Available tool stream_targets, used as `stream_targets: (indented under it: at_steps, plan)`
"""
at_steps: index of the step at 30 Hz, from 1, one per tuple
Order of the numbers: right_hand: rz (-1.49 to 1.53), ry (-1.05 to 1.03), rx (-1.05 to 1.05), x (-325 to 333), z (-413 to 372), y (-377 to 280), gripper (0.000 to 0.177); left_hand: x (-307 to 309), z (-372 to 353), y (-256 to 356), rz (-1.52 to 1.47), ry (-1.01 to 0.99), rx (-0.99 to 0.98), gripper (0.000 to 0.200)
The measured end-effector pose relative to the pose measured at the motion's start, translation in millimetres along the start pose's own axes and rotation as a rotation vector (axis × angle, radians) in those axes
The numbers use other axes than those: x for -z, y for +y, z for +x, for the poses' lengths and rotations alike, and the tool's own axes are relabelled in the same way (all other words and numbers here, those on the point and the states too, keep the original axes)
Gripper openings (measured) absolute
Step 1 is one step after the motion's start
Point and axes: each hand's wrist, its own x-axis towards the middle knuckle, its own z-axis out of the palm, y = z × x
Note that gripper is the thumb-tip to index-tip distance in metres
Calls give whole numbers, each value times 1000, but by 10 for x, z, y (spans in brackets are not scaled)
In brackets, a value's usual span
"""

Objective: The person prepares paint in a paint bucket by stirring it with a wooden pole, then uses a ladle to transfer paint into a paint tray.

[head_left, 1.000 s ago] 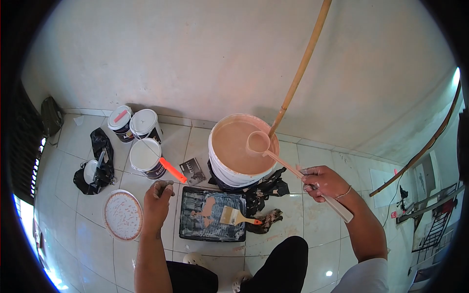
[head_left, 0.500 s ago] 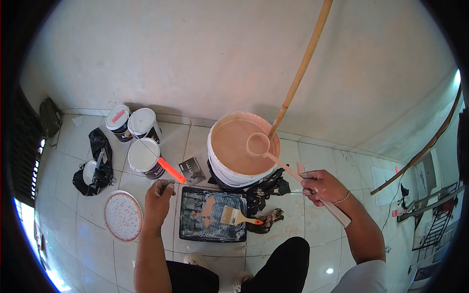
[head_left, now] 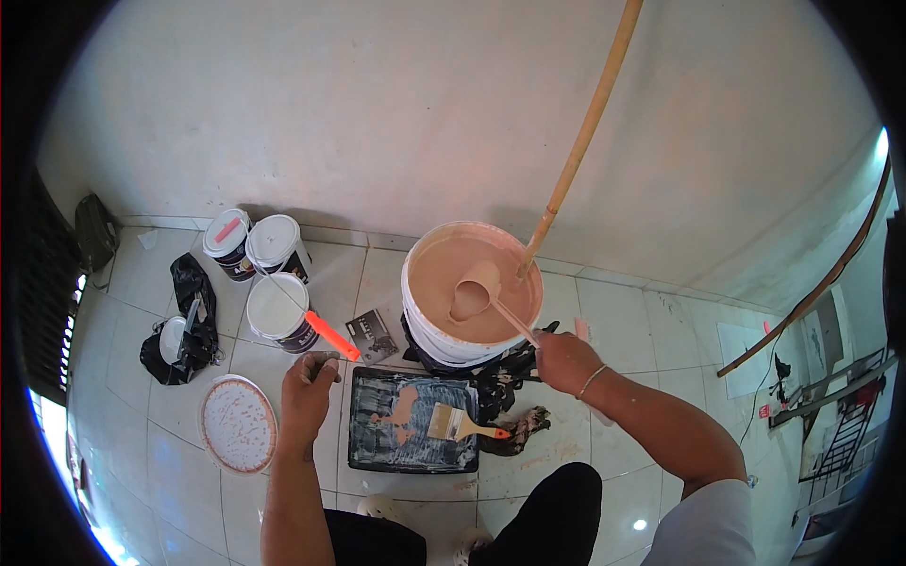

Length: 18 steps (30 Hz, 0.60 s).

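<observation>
My right hand is closed around the handle of a long-handled dipper. The dipper's cup is tilted in the pinkish-brown paint inside a large white bucket. My left hand is held above the floor with fingers curled in and nothing visible in them. Just beyond it is the orange handle of a paint roller, whose wire frame reaches over the paint tubs. Below the bucket lies a black paint tray, smeared with paint, with a flat paintbrush lying across it.
A bamboo pole leans from the bucket along the wall. Lidded paint tubs stand at left, near a black plastic bag and a paint-spotted round lid. A small printed box and a crumpled black bag lie beside the bucket.
My right hand has moved left and toward the bucket. The dipper's cup, level above the paint before, is now tipped over into it. My left hand has barely shifted.
</observation>
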Motion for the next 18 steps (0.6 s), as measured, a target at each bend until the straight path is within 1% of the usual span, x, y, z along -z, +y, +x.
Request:
stream_targets:
  at_steps: [2,6,9,11,12,14,18]
  plan:
    - [-140,-55,-20,-53,83,-28,30,6,4,9,-30,5,-17,19]
    - [-221,-69,-4,-107,353,32,34,2,-11,52,-49,9,-20,19]
    - [-267,-67,14,-163,563,204,36,-14,-21,73,-36,-8,-19,20]
    - [-414,-5,48,-207,682,355,39,-12,-21,62,-15,0,-55,20]
    - [-415,-6,49,-166,691,364,39,-16,-25,58,-16,2,-54,20]
    - [-507,24,21,-66,718,359,32,-26,-9,68,-34,1,-58,20]
    - [-563,54,23,-126,782,413,35,-59,1,100,-44,-12,-73,20]
